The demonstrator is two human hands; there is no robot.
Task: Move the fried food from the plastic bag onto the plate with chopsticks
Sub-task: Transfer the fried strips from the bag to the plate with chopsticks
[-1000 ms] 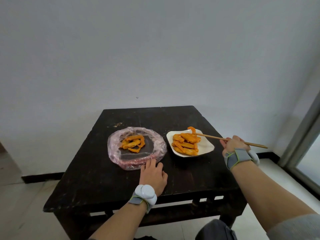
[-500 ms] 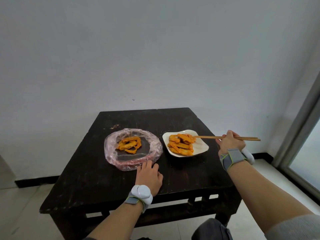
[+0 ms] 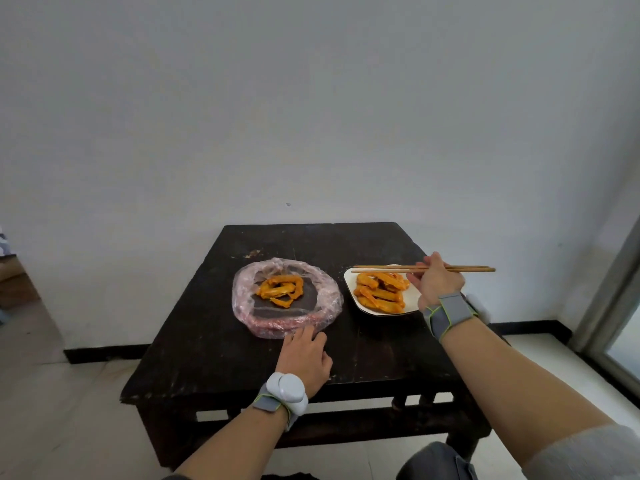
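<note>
A clear plastic bag, rolled down into a ring, lies on the dark table with several orange fried pieces in its middle. To its right a white plate holds several more fried pieces. My right hand grips a pair of wooden chopsticks level over the plate's far side, their tips pointing left and carrying nothing. My left hand rests flat on the table, fingertips touching the bag's near edge.
A white wall stands behind the table. A window frame runs down the right side. Pale floor tiles surround the table, whose near edge lies just past my left wrist.
The chopsticks dropped a fried piece onto the plate and now stretch further left across it, empty. My right hand moved left over the plate's right edge. My left hand kept its place.
</note>
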